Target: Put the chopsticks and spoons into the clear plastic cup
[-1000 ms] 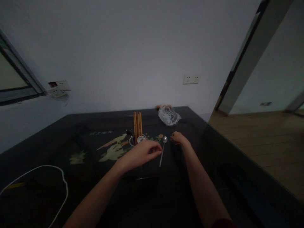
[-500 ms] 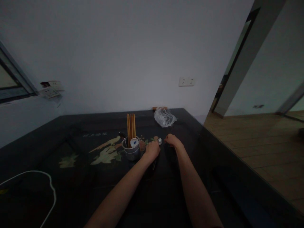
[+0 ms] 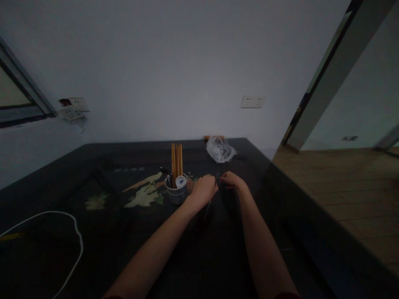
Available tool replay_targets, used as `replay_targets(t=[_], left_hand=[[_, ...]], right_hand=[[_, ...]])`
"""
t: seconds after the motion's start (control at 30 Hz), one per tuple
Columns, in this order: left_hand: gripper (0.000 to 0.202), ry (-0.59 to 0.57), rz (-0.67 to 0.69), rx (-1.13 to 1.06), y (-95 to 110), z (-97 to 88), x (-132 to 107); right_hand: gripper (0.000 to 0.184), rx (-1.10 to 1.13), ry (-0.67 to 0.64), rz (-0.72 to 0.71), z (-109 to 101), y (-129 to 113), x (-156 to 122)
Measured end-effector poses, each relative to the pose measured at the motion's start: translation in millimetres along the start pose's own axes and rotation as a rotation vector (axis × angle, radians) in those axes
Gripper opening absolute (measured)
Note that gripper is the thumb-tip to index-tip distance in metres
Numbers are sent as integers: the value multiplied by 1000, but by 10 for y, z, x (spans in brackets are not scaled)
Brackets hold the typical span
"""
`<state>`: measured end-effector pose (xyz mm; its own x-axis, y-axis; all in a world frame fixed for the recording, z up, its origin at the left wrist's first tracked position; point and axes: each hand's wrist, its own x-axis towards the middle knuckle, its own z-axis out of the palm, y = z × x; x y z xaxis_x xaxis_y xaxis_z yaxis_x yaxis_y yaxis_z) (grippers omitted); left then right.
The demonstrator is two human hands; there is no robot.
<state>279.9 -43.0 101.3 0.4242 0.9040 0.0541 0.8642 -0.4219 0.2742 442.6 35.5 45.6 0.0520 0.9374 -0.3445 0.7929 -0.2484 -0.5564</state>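
Observation:
My left hand [image 3: 205,188] is closed around a metal spoon [image 3: 217,178] over the dark table, to the right of the utensil cup. The spoon's bowl shows as a thin edge by my knuckles, and its thin handle slants down below the fist. My right hand [image 3: 232,180] is just right of the bowl, thumb and fingers pinched together. Whether the fingertips hold anything or touch the spoon is too dark to tell. A grey metal cup [image 3: 177,196] stands upright left of my left hand. In it are several wooden chopsticks [image 3: 176,162], a white ceramic spoon [image 3: 181,181] and a dark-handled utensil [image 3: 165,171].
A crumpled clear plastic bag [image 3: 220,150] lies near the table's back edge, with an orange-brown object [image 3: 207,137] behind it. A white cable [image 3: 77,232] curves across the left side. A long dark flat object [image 3: 318,253] lies at the right. Sockets [image 3: 252,101] are on the wall.
The spoon's bowl has turned from a round, shiny face to a thin edge. My hands have come closer together. The view has shifted slightly.

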Motion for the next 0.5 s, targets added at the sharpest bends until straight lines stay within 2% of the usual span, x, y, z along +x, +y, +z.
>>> replay_targets(t=[0.13, 0.23, 0.37, 0.43, 0.5], left_hand=[[22, 221, 154, -217, 27, -491, -265], [19, 367, 219, -488, -131, -824, -429], [15, 679, 159, -727, -504, -1116, -549], [15, 846, 138, -817, -669, -1210, -587], [16, 953, 140, -869, -790, -1275, -614]], right_hand=[[22, 26, -15, -20, -12, -55, -41], [24, 30, -30, -68, -34, -163, -116], [26, -4, -62, -304, -37, -391, -242], [25, -24, -100, -448, 4, -523, -304], [27, -54, -142, -572, 77, -648, -365]])
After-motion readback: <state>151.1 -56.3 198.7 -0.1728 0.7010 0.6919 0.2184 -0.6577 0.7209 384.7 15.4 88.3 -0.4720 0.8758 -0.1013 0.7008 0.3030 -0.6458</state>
